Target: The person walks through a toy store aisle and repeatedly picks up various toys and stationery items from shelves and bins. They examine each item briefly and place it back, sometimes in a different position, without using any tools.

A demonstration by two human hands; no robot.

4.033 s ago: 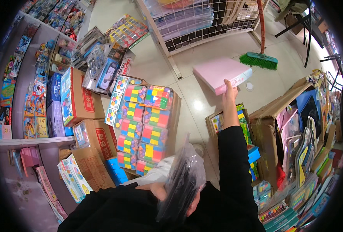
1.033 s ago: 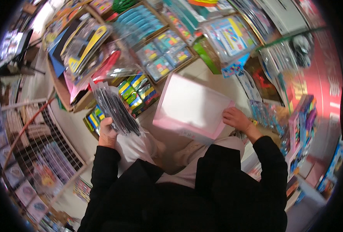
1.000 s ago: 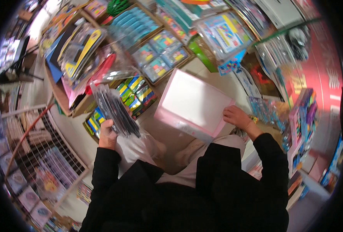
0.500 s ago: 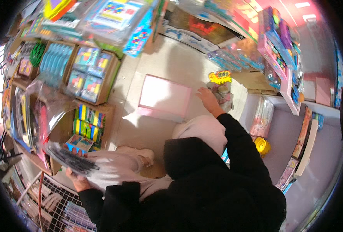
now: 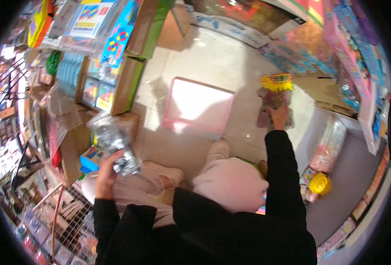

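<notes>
My left hand (image 5: pixel 107 174) is closed round the lower side of a clear plastic packet (image 5: pixel 118 145) with dark, shiny contents, held above my left leg. What exactly is in the packet is too blurred to tell. Over on the right, my right hand (image 5: pixel 279 117) grips a soft-looking grey and pinkish bundle (image 5: pixel 264 115) lying on the floor, its fingertips partly lost against it. A bright yellow jagged-edged tag (image 5: pixel 277 82) lies at the bundle's far end. Between my hands, flat on the floor, is a shallow pink-edged box (image 5: pixel 195 126) with a bright white face.
Cardboard cartons (image 5: pixel 129 86) of packaged goods are stacked at the left, with a blue box (image 5: pixel 90 159) below. A white wire rack (image 5: pixel 72 216) stands near my left arm. At the right are a grey shelf (image 5: pixel 343 194) and a yellow round object (image 5: pixel 320 184). Large boxes (image 5: pixel 231 28) line the far side.
My right hand has moved right and onto the grey and pinkish bundle. My left hand has raised the packet and brought it inward and farther from my body. The view has shifted.
</notes>
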